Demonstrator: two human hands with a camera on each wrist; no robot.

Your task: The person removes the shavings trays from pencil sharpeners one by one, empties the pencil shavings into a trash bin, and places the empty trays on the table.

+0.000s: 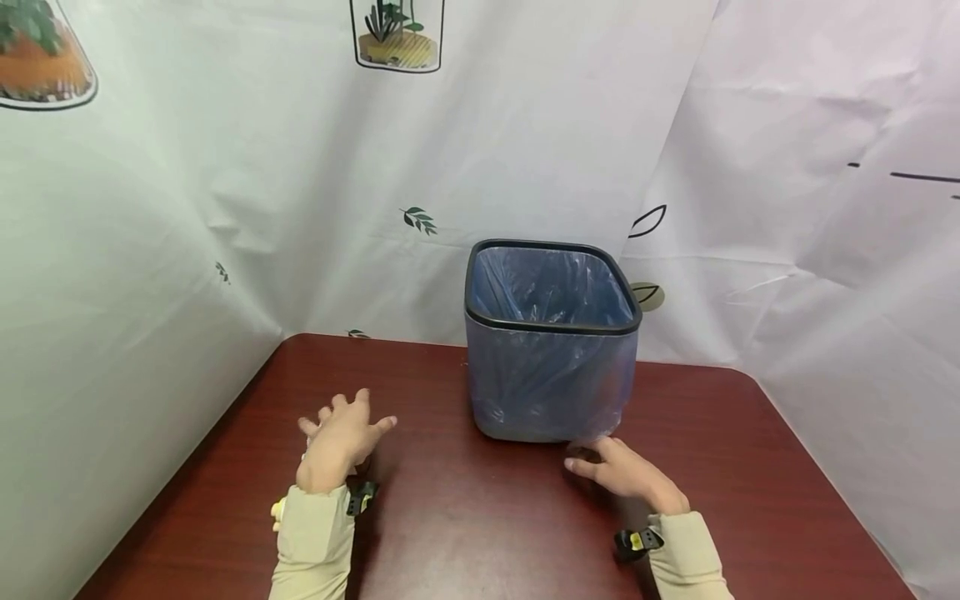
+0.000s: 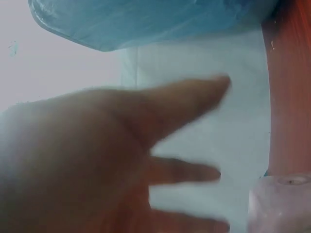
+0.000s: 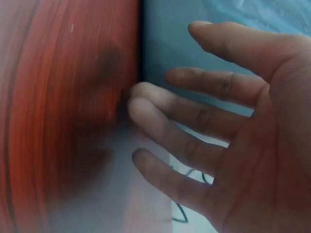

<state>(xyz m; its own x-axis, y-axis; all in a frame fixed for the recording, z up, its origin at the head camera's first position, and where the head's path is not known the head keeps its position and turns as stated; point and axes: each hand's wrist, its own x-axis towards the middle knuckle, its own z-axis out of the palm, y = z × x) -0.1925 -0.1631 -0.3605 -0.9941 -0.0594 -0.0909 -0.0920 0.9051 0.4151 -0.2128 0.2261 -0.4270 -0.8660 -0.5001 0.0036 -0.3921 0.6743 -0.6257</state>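
Observation:
A square bin (image 1: 555, 383) with a black rim and a bluish plastic liner stands toward the back of the table. My left hand (image 1: 341, 437) is held over the table's left side with its fingers spread, holding nothing. Beside it, a pale pinkish translucent object (image 2: 279, 204) shows at the lower right of the left wrist view; my hand and forearm mostly hide what lies there in the head view. My right hand (image 1: 622, 471) is low over the table at the bin's front right base. Its fingers (image 3: 194, 114) are relaxed and slightly bent, with nothing between them.
The dark red wooden table (image 1: 465, 517) runs back to a white patterned sheet (image 1: 300, 167) hung behind and along the sides. A small yellow item (image 1: 277, 510) peeks out left of my left sleeve. Both wrists carry black straps.

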